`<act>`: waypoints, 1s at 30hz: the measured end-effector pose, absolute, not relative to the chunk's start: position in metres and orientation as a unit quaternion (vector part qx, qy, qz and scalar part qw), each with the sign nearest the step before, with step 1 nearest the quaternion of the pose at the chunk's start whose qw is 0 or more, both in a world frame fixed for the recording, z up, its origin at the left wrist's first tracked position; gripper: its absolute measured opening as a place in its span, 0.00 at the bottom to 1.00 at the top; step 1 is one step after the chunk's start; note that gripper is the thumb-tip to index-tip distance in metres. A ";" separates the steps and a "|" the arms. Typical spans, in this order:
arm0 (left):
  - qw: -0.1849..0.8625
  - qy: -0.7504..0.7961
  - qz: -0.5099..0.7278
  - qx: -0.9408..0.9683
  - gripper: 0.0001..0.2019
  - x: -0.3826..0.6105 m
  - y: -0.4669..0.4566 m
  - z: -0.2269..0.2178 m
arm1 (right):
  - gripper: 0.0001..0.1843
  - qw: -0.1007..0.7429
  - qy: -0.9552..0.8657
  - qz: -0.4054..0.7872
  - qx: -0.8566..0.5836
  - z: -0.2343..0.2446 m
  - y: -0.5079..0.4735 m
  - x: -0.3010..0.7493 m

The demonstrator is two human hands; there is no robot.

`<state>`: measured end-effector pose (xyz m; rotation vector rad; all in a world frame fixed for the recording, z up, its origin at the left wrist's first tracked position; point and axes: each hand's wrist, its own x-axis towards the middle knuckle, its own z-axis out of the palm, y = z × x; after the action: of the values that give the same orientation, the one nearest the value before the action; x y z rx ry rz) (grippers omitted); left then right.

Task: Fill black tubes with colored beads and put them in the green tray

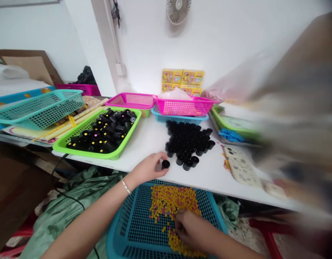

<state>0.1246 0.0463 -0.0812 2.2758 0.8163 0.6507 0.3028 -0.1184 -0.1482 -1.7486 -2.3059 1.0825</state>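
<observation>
At the left, a teal plastic basket [39, 108] lies tilted beside a green tray [82, 153] heaped with black caps [106, 131], many showing yellow dots. Those stand on a white table [152, 140], at whose near edge the left hand [147, 168], wearing a pale bracelet [125, 186], curves loosely with its fingers just at a single black cap [165, 164]; I cannot tell whether it is actually gripping it. That cap sits apart, just short of a loose pile of upright black caps [189, 144] on the bare tabletop. Below the table edge, nearer me, a blue mesh basket [133, 230] holds a scatter of small yellow and pink beads [171, 198]. The right hand [188, 228] is down among them, fingers bunched, though whether it pinches any beads cannot be told. Farther back, a pink basket [183, 107] rests on a blue one [179, 119], before yellow boxes [182, 81]. At the right, a large blurred shape [298, 118] is too smeared to make out.
</observation>
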 end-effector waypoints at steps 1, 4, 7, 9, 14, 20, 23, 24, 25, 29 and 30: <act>0.341 0.300 0.249 0.856 0.20 0.119 0.049 -0.082 | 0.06 0.073 -0.742 0.363 -0.559 -0.137 -0.112 0.302; 0.440 0.260 0.253 0.821 0.27 0.107 0.057 -0.087 | 0.07 0.241 -0.710 0.361 -0.554 -0.094 -0.086 0.298; 0.498 0.232 0.245 0.799 0.32 0.104 0.061 -0.089 | 0.08 0.358 -0.680 0.310 -0.561 -0.061 -0.055 0.292; 0.506 0.223 0.238 0.798 0.33 0.105 0.062 -0.089 | 0.08 0.374 -0.661 0.305 -0.575 -0.054 -0.038 0.287; 0.515 0.224 0.234 0.794 0.33 0.105 0.062 -0.088 | 0.09 0.331 -0.608 0.364 -0.623 -0.062 -0.017 0.280; 0.548 0.200 0.225 0.781 0.35 0.103 0.066 -0.090 | 0.10 0.330 -0.528 0.488 -0.611 -0.064 -0.015 0.277; 0.565 0.200 0.220 0.770 0.38 0.101 0.068 -0.091 | 0.13 0.368 -0.454 0.569 -0.579 -0.067 -0.018 0.272; 0.567 0.202 0.217 0.768 0.38 0.101 0.068 -0.091 | 0.15 0.382 -0.430 0.590 -0.567 -0.068 -0.018 0.271; 0.569 0.204 0.215 0.767 0.39 0.100 0.067 -0.091 | 0.16 0.394 -0.408 0.605 -0.558 -0.070 -0.019 0.269; 0.583 0.198 0.213 0.759 0.41 0.100 0.067 -0.092 | 0.25 0.411 -0.353 0.640 -0.545 -0.073 -0.019 0.264; 0.586 0.194 0.213 0.757 0.41 0.100 0.068 -0.093 | 0.27 0.409 -0.344 0.648 -0.543 -0.074 -0.019 0.263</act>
<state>0.0998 0.0677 -0.0929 1.7650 0.4533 0.4967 0.2629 -0.0185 -0.0739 -1.3685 -0.8656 1.6324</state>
